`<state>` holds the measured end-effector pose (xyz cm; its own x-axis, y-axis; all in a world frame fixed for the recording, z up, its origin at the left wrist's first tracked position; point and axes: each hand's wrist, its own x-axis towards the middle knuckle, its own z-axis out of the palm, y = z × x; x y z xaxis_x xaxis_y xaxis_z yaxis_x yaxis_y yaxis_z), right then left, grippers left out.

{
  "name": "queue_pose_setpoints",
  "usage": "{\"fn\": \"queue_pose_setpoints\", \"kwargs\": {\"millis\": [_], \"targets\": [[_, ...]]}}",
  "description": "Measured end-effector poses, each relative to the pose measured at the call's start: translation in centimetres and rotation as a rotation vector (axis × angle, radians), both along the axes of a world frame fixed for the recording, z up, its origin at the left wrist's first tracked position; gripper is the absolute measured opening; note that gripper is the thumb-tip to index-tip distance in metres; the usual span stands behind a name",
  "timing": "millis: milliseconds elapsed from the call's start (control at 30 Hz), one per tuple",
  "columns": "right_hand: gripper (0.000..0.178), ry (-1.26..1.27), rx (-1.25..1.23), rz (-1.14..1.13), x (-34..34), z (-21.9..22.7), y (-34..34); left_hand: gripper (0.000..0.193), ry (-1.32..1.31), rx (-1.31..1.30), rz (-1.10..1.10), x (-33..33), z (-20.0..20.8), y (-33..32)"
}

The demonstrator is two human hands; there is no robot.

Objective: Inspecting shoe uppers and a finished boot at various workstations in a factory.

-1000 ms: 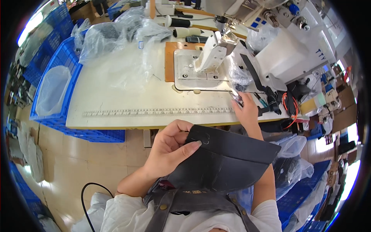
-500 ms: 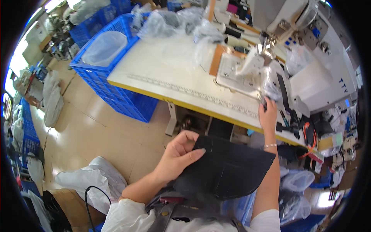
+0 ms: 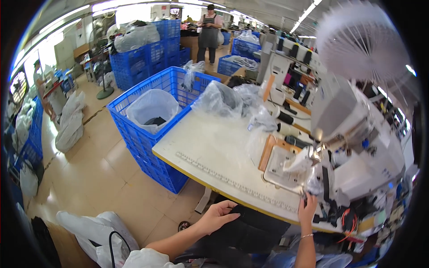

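Observation:
A flat black fabric panel (image 3: 263, 228) hangs in front of me, below the table's front edge. My left hand (image 3: 222, 216) pinches its upper left corner between thumb and fingers. At the right end of the table front, my right hand (image 3: 306, 210) is closed around a small dark thing, mostly hidden by the fingers. A white sewing machine (image 3: 299, 163) stands just beyond that hand, with a small clear plastic bag (image 3: 314, 184) beside it.
Along the front of the white table (image 3: 210, 147) runs a printed ruler scale. A blue crate (image 3: 149, 149) with a lined bin stands at its left. Plastic bags (image 3: 219, 98) lie at the back. A person (image 3: 209, 33) stands far off. A white sack (image 3: 96, 234) lies lower left.
My view has tilted up, so the table and hands sit lower in the picture and the room behind shows. The left hand still grips the panel; the right remains by the machine.

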<state>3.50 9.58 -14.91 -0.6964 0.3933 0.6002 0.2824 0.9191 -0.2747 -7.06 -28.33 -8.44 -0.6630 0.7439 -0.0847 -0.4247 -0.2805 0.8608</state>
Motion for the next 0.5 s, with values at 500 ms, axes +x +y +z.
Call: {"fn": "queue_pose_setpoints", "kwargs": {"millis": [500], "targets": [[0.035, -0.313, 0.044, -0.107, -1.1, 1.0, -0.8, 0.027, 1.120, -0.618, 0.890, -0.5, 15.9, -11.5]]}}
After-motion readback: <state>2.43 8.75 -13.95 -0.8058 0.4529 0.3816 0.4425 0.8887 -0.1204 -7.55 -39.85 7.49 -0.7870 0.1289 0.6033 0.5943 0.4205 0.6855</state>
